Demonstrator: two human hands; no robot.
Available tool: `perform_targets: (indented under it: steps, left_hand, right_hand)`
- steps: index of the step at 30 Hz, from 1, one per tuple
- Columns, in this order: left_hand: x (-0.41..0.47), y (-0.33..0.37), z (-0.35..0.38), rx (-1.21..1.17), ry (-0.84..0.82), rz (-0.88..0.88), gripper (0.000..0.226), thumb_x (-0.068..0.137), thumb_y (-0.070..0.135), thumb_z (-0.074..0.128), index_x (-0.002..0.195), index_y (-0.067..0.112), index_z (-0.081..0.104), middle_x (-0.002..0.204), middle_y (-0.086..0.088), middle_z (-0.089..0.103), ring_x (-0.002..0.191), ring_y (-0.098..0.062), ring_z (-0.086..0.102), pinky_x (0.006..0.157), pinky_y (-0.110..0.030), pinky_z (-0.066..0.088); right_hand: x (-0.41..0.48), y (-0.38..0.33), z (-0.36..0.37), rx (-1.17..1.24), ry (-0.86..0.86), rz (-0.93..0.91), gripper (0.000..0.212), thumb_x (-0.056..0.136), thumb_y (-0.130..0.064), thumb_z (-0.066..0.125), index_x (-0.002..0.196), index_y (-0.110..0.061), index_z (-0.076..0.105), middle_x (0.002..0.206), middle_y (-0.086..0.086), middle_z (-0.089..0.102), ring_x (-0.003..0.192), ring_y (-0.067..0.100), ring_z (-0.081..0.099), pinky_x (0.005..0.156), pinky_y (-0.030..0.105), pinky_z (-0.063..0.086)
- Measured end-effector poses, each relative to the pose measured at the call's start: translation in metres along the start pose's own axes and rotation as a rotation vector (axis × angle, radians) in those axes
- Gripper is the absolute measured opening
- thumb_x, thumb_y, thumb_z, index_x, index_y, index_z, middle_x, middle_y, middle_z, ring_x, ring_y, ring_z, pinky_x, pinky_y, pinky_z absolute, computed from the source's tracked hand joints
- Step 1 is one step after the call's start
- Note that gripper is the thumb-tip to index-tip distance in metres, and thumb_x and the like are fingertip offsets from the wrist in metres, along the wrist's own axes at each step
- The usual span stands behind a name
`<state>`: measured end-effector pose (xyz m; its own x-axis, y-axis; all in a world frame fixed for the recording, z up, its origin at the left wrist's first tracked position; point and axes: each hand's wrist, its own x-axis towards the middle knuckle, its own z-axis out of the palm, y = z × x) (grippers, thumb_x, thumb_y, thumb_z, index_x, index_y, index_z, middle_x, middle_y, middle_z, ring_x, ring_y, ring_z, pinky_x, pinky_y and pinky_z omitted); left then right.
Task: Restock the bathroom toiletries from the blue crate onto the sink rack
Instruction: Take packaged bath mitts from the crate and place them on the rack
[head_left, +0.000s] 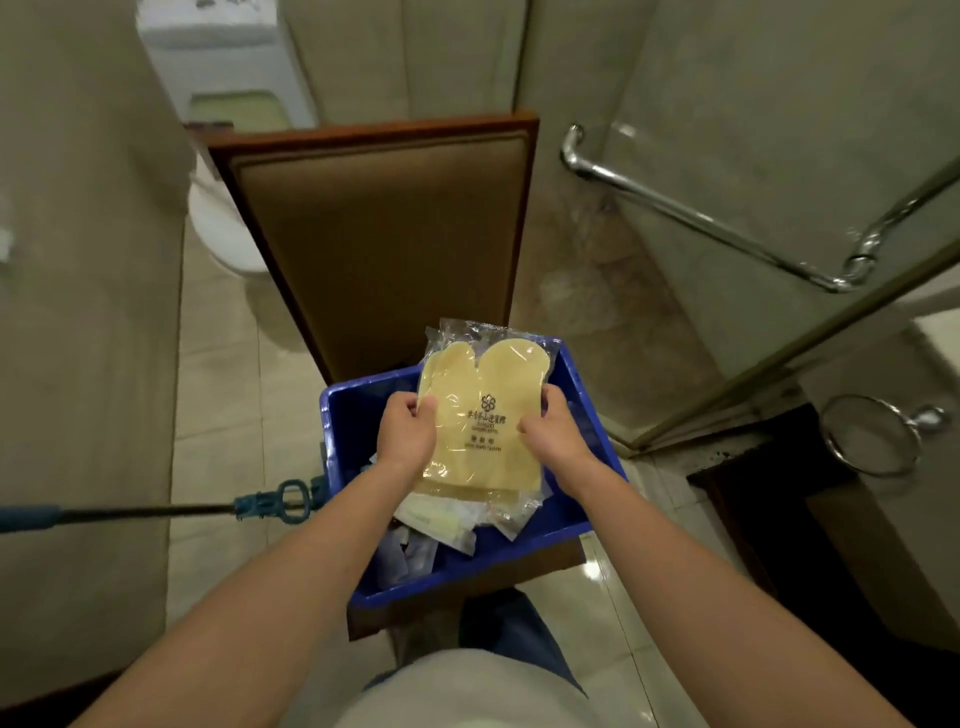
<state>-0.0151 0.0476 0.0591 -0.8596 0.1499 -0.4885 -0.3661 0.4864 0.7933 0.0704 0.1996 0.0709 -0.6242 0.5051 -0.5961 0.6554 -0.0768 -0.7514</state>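
Observation:
A blue crate (545, 540) rests on the seat of a wooden chair in front of me. Both hands hold a flat clear plastic packet with a pale yellow cloth item and dark print (483, 415) above the crate. My left hand (406, 431) grips its left edge, and my right hand (553, 428) grips its right edge. Under the packet, several small white and clear wrapped toiletries (441, 525) lie in the crate. The sink rack is not in view.
The chair's padded back (379, 234) rises behind the crate. A toilet (223, 218) stands at the back left. A blue mop handle (156, 512) juts in from the left. A glass shower door with a chrome bar (717, 218) is right, a round mirror (872, 436) beside it.

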Motion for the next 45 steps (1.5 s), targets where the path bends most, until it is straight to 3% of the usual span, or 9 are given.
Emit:
perform_targets:
  steps: [7,10,15,20,27,33,37,41,45]
  left_hand:
    - [-0.028,0.025,-0.007,-0.062,-0.101,0.083,0.022,0.099,0.034,0.043,0.097,0.015,0.054,0.073,0.001,0.05,0.061,-0.013,0.044,0.057,-0.029,0.039]
    - [-0.041,0.039,-0.009,-0.062,-0.169,0.166,0.024,0.094,0.042,0.056,0.104,0.022,0.049,0.089,0.005,0.055,0.076,-0.012,0.054,0.067,-0.03,0.046]
    - [-0.06,0.055,-0.008,-0.036,-0.263,0.271,0.054,0.085,0.03,0.072,0.129,0.025,0.042,0.099,0.011,0.052,0.088,-0.01,0.059,0.062,-0.025,0.049]
    - [-0.083,0.065,0.006,-0.014,-0.314,0.361,0.074,0.085,0.02,0.072,0.144,0.031,0.029,0.101,0.011,0.049,0.088,-0.01,0.059,0.061,-0.025,0.05]
    - [-0.123,0.077,0.041,-0.068,-0.447,0.468,0.069,0.091,0.006,0.061,0.141,0.039,0.028,0.105,0.018,0.044,0.088,-0.006,0.058,0.054,-0.019,0.052]
    - [-0.162,0.084,0.082,-0.014,-0.621,0.594,0.069,0.09,-0.002,0.056,0.138,0.043,0.033,0.111,0.021,0.047,0.088,0.001,0.06,0.058,-0.017,0.054]
    - [-0.196,0.088,0.117,0.027,-0.699,0.634,0.069,0.089,-0.006,0.055,0.139,0.039,0.038,0.124,0.012,0.047,0.096,0.003,0.059,0.063,-0.017,0.055]
    - [-0.241,0.089,0.161,0.116,-0.765,0.671,0.068,0.088,-0.008,0.054,0.139,0.036,0.042,0.141,0.003,0.046,0.129,-0.02,0.048,0.096,-0.044,0.053]
    - [-0.291,0.086,0.206,0.133,-0.806,0.655,0.069,0.084,-0.007,0.059,0.14,0.03,0.04,0.129,0.007,0.054,0.112,-0.01,0.058,0.086,-0.038,0.058]
  right_hand:
    - [-0.05,-0.016,-0.024,0.083,0.084,-0.078,0.054,0.09,0.001,0.051,0.134,-0.026,0.036,0.116,0.001,0.059,0.095,0.017,0.061,0.068,0.031,0.054]
    - [-0.071,-0.021,-0.036,0.137,0.131,-0.129,0.065,0.086,0.002,0.059,0.139,-0.025,0.033,0.118,-0.002,0.057,0.095,0.016,0.062,0.064,0.029,0.055]
    - [-0.104,-0.023,-0.055,0.188,0.211,-0.195,0.092,0.076,0.004,0.069,0.148,-0.031,0.024,0.124,-0.003,0.054,0.093,0.013,0.062,0.055,0.023,0.054]
    - [-0.133,-0.011,-0.077,0.112,0.319,-0.274,0.112,0.078,-0.002,0.07,0.151,-0.048,-0.002,0.145,0.007,0.043,0.111,0.024,0.061,0.081,0.041,0.059]
    - [-0.165,0.023,-0.11,-0.113,0.357,-0.326,0.091,0.091,-0.009,0.046,0.148,-0.057,-0.005,0.155,-0.003,0.028,0.104,0.003,0.047,0.08,0.016,0.044]
    - [-0.191,0.054,-0.15,-0.048,0.48,-0.297,0.072,0.097,-0.012,0.044,0.152,-0.046,0.013,0.158,-0.012,0.028,0.137,0.016,0.041,0.111,0.041,0.041]
    - [-0.217,0.081,-0.185,0.001,0.537,-0.251,0.075,0.094,-0.007,0.047,0.152,-0.045,0.017,0.158,-0.012,0.028,0.137,0.017,0.042,0.106,0.039,0.046]
    - [-0.25,0.116,-0.229,-0.009,0.554,-0.206,0.089,0.083,0.003,0.053,0.154,-0.038,0.018,0.159,-0.01,0.025,0.13,0.008,0.043,0.09,0.016,0.044]
    - [-0.283,0.153,-0.275,-0.004,0.545,-0.129,0.103,0.073,0.009,0.053,0.153,-0.042,0.012,0.159,-0.006,0.025,0.117,0.012,0.052,0.078,0.019,0.054]
